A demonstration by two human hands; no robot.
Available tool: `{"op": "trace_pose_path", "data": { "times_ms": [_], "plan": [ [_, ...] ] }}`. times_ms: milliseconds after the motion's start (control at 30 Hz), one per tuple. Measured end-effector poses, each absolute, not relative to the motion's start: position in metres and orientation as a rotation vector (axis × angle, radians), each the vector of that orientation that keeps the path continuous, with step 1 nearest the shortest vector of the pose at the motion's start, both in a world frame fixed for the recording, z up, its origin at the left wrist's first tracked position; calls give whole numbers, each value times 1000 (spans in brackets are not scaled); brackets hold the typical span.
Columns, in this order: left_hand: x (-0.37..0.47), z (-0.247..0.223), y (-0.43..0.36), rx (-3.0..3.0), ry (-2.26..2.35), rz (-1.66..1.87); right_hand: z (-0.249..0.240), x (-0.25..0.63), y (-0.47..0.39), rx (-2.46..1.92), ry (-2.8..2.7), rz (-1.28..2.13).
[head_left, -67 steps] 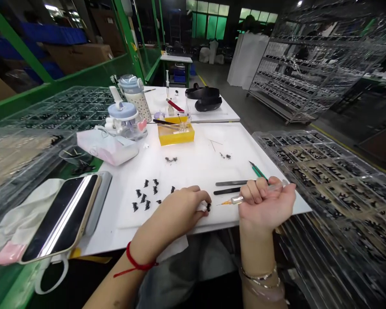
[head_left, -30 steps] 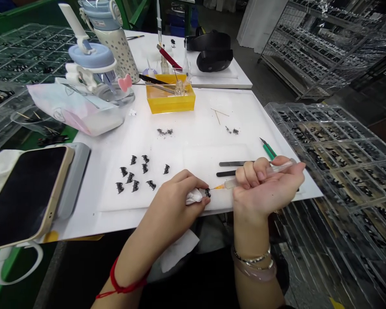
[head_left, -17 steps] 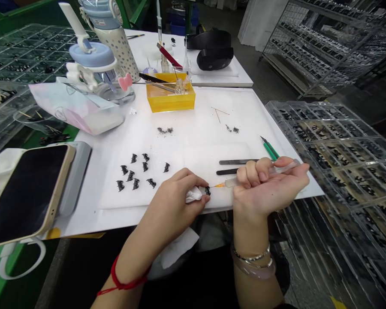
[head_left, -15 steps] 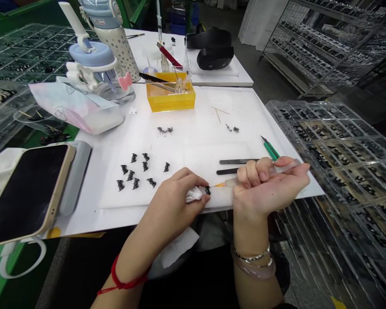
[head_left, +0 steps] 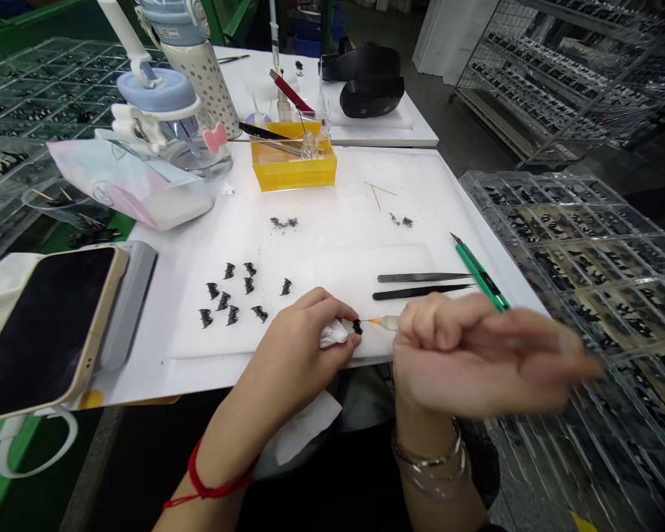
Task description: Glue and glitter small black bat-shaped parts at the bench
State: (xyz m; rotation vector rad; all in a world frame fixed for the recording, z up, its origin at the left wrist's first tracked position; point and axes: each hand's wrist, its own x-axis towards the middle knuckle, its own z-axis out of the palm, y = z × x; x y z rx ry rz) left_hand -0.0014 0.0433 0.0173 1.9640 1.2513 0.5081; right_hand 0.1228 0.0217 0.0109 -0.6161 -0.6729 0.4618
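Observation:
Between the thumb and forefinger of my left hand (head_left: 304, 340) is a small black bat-shaped piece (head_left: 357, 326), held at the front edge of the white board. A crumpled white tissue (head_left: 333, 335) is tucked in the same hand. My right hand (head_left: 465, 351), partly blurred, is closed around a syringe (head_left: 389, 322) with an orange needle tip pointing left at the piece. Whether the tip touches it I cannot tell. Most of the syringe is hidden by the hand. Several more black bat-shaped pieces (head_left: 224, 300) lie on the board to the left.
Black tweezers (head_left: 421, 291) and a green craft knife (head_left: 479, 275) lie beyond my right hand. Farther back stands a yellow box (head_left: 295, 176) with tools. A phone (head_left: 44, 325), a cup (head_left: 158, 100) and a bottle (head_left: 202, 81) line the left; compartment trays (head_left: 576, 222) flank the right.
My right hand has turned and swung its outer side to the right and nearer, uncovering more of the tweezers and knife. My left hand stays almost in place with the piece.

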Motion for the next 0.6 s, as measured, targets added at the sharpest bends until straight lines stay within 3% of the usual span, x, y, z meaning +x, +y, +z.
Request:
{"op": "trace_pose_path", "data": {
  "times_ms": [100, 333, 600],
  "plan": [
    [-2, 17, 43, 1957, 1239, 542, 15, 111, 13, -629, -760, 369],
    [-4, 17, 43, 1946, 1229, 538, 18, 153, 40, -709, -188, 624],
    [-5, 15, 43, 1943, 1243, 522, 14, 154, 46, -804, -124, 791]
  ]
}}
